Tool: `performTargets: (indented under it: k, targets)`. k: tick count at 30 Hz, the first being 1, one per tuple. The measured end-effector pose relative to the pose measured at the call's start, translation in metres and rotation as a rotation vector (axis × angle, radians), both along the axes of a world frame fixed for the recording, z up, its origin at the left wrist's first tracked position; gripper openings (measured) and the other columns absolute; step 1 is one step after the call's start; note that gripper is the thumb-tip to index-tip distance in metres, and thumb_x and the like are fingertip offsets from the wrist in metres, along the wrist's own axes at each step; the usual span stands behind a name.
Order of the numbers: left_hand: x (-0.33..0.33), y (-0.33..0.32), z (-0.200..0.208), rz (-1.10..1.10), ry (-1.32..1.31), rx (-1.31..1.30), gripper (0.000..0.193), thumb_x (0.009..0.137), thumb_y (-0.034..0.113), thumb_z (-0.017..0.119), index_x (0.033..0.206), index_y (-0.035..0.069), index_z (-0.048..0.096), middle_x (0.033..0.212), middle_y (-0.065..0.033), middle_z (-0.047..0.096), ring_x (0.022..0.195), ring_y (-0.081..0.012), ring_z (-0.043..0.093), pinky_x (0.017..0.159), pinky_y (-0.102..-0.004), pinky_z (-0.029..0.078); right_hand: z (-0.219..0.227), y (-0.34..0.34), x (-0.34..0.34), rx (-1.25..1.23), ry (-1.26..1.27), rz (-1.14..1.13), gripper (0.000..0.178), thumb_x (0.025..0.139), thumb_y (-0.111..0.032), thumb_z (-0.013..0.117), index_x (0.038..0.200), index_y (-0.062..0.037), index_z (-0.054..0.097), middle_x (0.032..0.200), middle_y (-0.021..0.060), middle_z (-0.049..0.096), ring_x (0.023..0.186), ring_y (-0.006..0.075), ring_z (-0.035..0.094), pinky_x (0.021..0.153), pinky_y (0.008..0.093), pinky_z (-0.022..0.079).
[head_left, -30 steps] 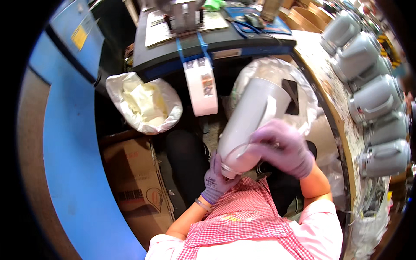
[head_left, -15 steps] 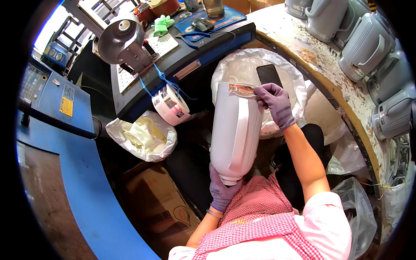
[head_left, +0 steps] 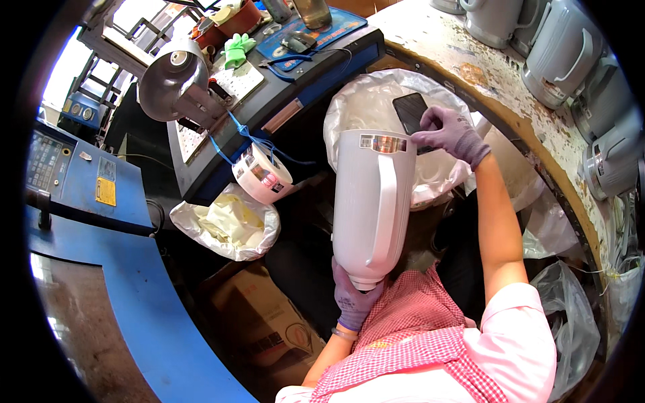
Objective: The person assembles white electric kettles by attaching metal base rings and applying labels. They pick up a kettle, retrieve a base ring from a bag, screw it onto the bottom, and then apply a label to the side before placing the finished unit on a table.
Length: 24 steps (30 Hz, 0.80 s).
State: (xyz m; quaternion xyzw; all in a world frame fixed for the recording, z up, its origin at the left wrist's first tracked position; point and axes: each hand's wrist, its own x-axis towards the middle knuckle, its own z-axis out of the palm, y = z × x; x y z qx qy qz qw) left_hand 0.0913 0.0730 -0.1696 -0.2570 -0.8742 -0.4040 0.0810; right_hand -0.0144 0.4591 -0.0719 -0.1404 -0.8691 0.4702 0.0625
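Note:
A pale grey thermos jug shell (head_left: 359, 195) with a side handle (head_left: 388, 208) lies slanted over my lap, its narrow neck toward me and its wide end away. My left hand (head_left: 353, 299), in a purple-grey work glove, cups the neck from below; some of its fingers are hidden under the jug. A small printed sticker label (head_left: 383, 143) lies across the jug near the wide rim. My gloved right hand (head_left: 457, 138) has thumb and forefinger pinched together at the label's right end, by the jug's edge.
A roll of labels (head_left: 263, 176) hangs by blue string from the bench beside a white-lined bin (head_left: 232, 225). Beyond the jug stands a large lined bag (head_left: 363, 101) with a phone (head_left: 410, 113) over it. Grey jugs (head_left: 563, 54) crowd the right-hand table; a blue machine (head_left: 87, 178) is left.
The label's right end, raised toward my right hand before, now lies against the jug. My right hand has shifted right and turned. The jug has tilted more upright in view.

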Motion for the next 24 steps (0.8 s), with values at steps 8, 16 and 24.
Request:
performTargets:
  k: [8,16,24]
  targets:
    - [0.004,-0.006,-0.017,0.019,0.180,-0.052,0.102,0.069,0.027,0.086,0.148,-0.003,0.029,0.146,-0.0317,0.039,0.125,-0.0458,0.053,0.099,-0.0451,0.049,0.054,-0.063,-0.063,0.445,-0.302,0.119,0.057,0.083,-0.059,0.063,0.097,-0.0049,0.075,0.086,0.0143,0.072,0.084,0.0277,0.070,0.082,0.0371,0.053]
    - [-0.030,-0.097,0.077,0.107,-0.257,0.716,0.088,0.070,0.017,0.085,0.144,-0.005,0.042,0.140,-0.0164,0.053,0.126,-0.0252,0.053,0.109,-0.0407,0.042,0.084,-0.034,0.016,1.076,0.743,0.420,0.060,0.080,-0.035,0.069,0.138,-0.0242,0.057,0.143,0.0071,0.050,0.131,0.0295,0.046,0.110,0.0461,0.038]
    - [-0.224,-0.093,0.215,-0.230,-0.214,0.843,0.068,0.098,0.042,0.058,0.146,-0.004,0.042,0.125,-0.0094,0.060,0.105,-0.0164,0.061,0.094,-0.0328,0.049,0.089,-0.053,0.058,0.444,0.716,0.136,0.027,0.086,-0.019,0.070,0.109,-0.0046,0.069,0.100,0.0103,0.073,0.093,0.0275,0.071,0.079,0.0428,0.057]
